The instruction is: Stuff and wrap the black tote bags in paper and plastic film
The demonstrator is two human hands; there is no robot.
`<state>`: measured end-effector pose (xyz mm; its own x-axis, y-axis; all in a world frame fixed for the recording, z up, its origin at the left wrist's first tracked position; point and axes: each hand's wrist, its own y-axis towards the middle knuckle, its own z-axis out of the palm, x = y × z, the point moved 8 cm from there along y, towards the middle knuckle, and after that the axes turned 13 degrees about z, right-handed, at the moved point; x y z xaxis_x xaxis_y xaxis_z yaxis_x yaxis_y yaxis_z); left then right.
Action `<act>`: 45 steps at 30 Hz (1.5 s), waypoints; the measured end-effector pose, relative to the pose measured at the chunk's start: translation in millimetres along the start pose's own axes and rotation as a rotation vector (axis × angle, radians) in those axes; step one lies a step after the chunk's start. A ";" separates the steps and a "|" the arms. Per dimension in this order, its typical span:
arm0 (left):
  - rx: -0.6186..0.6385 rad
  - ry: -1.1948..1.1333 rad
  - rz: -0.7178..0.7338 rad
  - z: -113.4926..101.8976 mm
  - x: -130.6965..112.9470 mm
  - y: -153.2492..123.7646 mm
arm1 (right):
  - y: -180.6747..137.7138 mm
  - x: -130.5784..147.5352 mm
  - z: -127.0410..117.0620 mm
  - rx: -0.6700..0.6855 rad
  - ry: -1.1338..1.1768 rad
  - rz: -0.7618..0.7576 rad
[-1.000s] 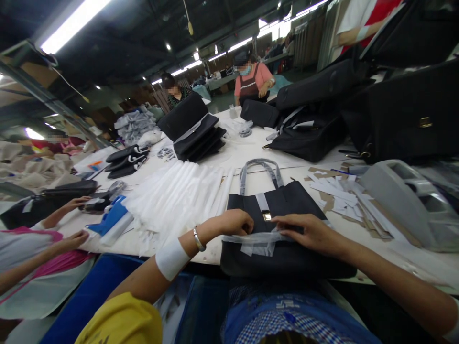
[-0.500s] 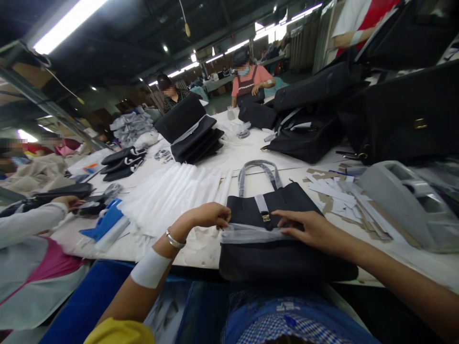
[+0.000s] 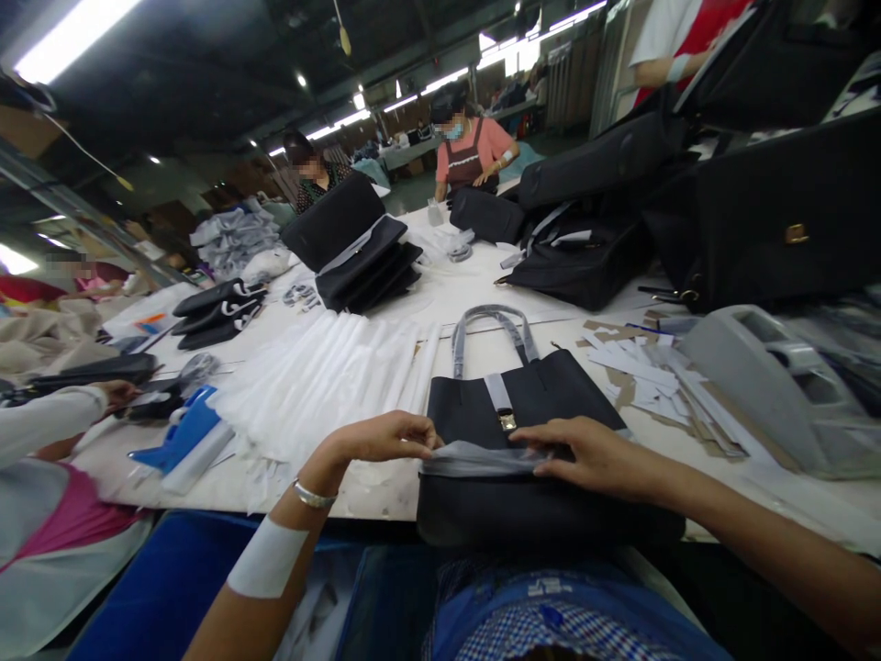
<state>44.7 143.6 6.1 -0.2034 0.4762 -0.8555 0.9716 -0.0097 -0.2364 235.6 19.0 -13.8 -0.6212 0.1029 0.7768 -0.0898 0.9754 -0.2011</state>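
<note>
A black handbag (image 3: 468,505) lies on the worktable in front of me, its wrapped handles (image 3: 493,317) pointing away. A strip of translucent film (image 3: 482,459) runs across its front, below the gold clasp (image 3: 507,420). At the strip's left end, my left hand (image 3: 399,436) is closed in a pinch on the film. My right hand (image 3: 585,450) rests over the bag just right of the clasp, with the film's other end between its thumb and bent fingers. White film also covers the tab above the clasp.
Stacked white sheets (image 3: 323,376) lie to the left, paper and card strips (image 3: 653,376) to the right beside a grey tape dispenser (image 3: 763,386). A blue dispenser (image 3: 175,431) sits farther left. More black bags (image 3: 585,257) crowd the far side. Co-workers stand around the table.
My left hand has lowered slightly, and the film strip has dropped a little and bunched up. My right hand stays near the clasp. The view has shifted slightly to the right.
</note>
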 end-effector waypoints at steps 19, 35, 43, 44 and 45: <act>-0.157 0.357 0.025 23.6 -10.9 23.5 | 10.4 3.8 -9.9 -0.013 0.042 0.054; -0.480 0.854 0.091 51.7 -32.9 35.0 | -14.4 5.5 -4.6 -0.567 -0.604 -0.220; -0.418 1.009 0.031 105.4 0.6 57.8 | -16.1 -29.8 45.4 -0.405 -0.781 -0.182; -0.434 1.017 0.020 105.3 3.7 56.2 | -15.7 -33.5 46.4 -0.402 -0.795 -0.176; -0.450 1.025 0.016 104.5 4.9 54.5 | -15.6 -34.7 46.7 -0.404 -0.808 -0.182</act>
<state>84.0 53.5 -59.1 -0.1961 0.9803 -0.0236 0.9707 0.1975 0.1367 222.2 -8.9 -65.5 -0.9927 -0.0778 0.0926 -0.0553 0.9728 0.2248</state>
